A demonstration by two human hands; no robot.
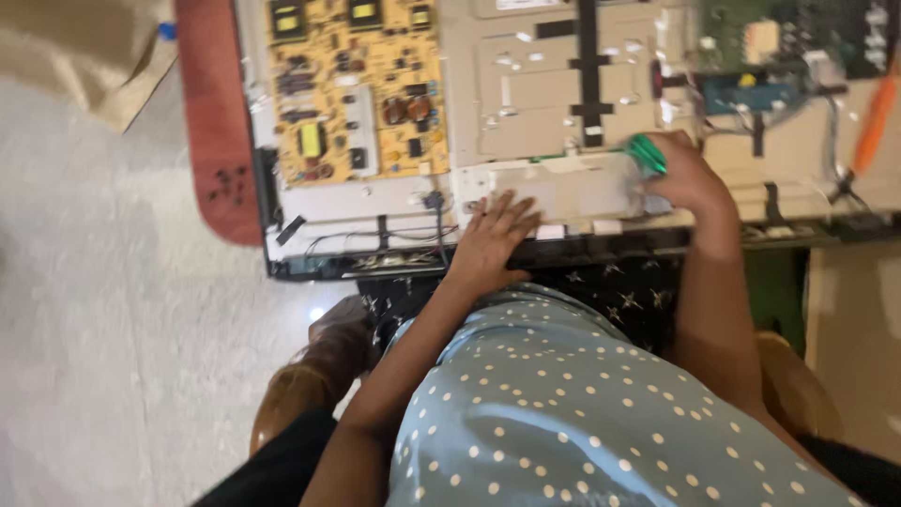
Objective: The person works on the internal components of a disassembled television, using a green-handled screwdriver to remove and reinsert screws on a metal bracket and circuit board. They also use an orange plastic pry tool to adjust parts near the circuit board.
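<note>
Head view, looking down. Opened flat-screen set (554,103) lies back-side up on a red-brown table (211,122), rear cover off.

Right hand (685,174): fingers curled shut around a green-handled screwdriver (648,155). Only the handle shows, poking out at the thumb side of the fist; the tip is hidden, blurred. The fist sits at the right end of a pale metal plate (572,188) on the set's near edge.

Left hand (493,235): flat and spread, fingers splayed, holding nothing. Fingertips rest on the plate's left end, palm over the set's dark bottom frame. The plate spans the gap between the two hands.

Away from the grip:
- yellow board (352,84), up and left of the left hand, well apart from it
- green board (798,42), above and right of the right fist, with thin wires running down from it
- orange tool (878,117), further right, lying on the set, untouched
- black tape strips cross the metal back just above the screwdriver

Person seated; blue dotted top fills the lower frame; pale floor at left
</note>
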